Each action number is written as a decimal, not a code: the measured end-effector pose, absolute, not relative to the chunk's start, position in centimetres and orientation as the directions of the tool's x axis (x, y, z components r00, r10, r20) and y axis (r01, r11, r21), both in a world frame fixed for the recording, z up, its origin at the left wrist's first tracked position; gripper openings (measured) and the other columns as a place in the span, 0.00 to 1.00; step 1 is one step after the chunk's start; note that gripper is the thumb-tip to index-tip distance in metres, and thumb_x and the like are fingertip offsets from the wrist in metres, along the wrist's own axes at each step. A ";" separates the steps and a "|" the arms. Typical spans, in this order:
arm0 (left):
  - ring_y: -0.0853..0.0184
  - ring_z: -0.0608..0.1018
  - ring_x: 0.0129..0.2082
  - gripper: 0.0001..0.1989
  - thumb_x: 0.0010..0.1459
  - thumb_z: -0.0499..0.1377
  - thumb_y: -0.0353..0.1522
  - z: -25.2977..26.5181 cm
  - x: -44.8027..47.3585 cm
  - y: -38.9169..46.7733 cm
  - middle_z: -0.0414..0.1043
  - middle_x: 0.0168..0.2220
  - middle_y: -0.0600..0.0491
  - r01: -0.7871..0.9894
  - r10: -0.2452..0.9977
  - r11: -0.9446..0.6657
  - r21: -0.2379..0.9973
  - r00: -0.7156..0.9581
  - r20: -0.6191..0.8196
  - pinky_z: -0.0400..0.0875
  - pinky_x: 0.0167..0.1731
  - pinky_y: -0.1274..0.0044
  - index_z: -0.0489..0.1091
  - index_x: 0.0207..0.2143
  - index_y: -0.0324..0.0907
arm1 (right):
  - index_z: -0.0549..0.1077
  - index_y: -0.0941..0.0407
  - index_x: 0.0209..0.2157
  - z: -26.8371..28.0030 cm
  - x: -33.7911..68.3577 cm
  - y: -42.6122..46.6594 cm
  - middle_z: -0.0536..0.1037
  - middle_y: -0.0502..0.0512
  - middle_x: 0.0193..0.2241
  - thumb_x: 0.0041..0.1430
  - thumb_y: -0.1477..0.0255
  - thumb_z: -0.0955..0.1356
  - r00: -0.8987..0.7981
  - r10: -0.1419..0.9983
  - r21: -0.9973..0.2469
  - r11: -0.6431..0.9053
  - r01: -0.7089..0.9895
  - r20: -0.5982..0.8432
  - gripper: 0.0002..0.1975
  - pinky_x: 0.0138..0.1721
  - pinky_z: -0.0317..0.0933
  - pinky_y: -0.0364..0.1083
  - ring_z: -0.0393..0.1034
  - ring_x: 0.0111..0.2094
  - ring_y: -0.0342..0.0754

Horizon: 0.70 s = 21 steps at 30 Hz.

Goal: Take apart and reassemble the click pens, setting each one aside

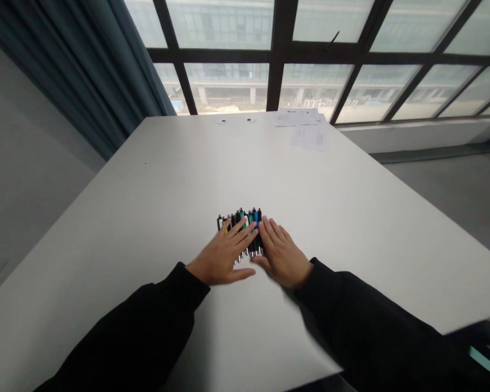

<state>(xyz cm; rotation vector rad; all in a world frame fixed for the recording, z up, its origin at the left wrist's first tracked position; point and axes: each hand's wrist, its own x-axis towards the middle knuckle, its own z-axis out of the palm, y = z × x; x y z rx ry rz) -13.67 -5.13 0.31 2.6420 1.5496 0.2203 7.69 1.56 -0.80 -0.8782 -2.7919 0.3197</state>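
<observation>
Several pens [240, 215] lie side by side in a row on the white table, their clips in black, white, yellow, green and blue. Over the left and middle part of the row rests my left hand [225, 251], its fingers stretched and spread across the pens. My right hand [281, 253] lies along the right end of the row, fingers straight and close together, thumb toward the pens' lower tips. Parts of the pens are hidden beneath my left hand.
The large white table [179, 179] reaches to a dark-framed window [281, 49]. Sheets of paper [306, 128] lie at its far right corner. Two small dark-and-white items [250, 120] sit near the far edge. A blue-grey curtain [81, 60] hangs at left.
</observation>
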 end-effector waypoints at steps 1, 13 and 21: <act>0.47 0.46 0.72 0.46 0.61 0.51 0.55 0.2 -13.6 -5.1 0.46 0.72 0.43 0.853 0.864 -0.504 0.137 0.497 0.087 0.35 0.68 0.51 0.42 0.72 0.40 | 0.48 0.71 0.69 -0.7 7.7 1.3 0.44 0.76 0.70 0.66 0.55 0.65 -0.787 0.604 -0.274 0.783 0.559 0.121 0.44 0.68 0.45 0.62 0.38 0.72 0.65; 0.49 0.53 0.71 0.43 0.64 0.51 0.51 -0.2 -13.6 -5.3 0.50 0.71 0.44 0.828 0.832 -0.552 0.100 0.540 0.125 0.45 0.67 0.53 0.39 0.72 0.41 | 0.50 0.69 0.69 -0.6 8.3 -0.7 0.53 0.71 0.69 0.65 0.54 0.64 -0.759 0.642 -0.313 0.746 0.588 0.103 0.44 0.69 0.40 0.64 0.44 0.71 0.65; 0.48 0.56 0.69 0.39 0.64 0.52 0.50 -0.4 -13.6 -5.2 0.54 0.70 0.43 0.820 0.812 -0.570 0.056 0.552 0.187 0.48 0.66 0.53 0.46 0.71 0.43 | 0.54 0.71 0.68 -0.7 8.4 -1.4 0.53 0.73 0.69 0.67 0.54 0.62 -0.732 0.671 -0.311 0.726 0.614 0.119 0.41 0.69 0.40 0.62 0.45 0.70 0.64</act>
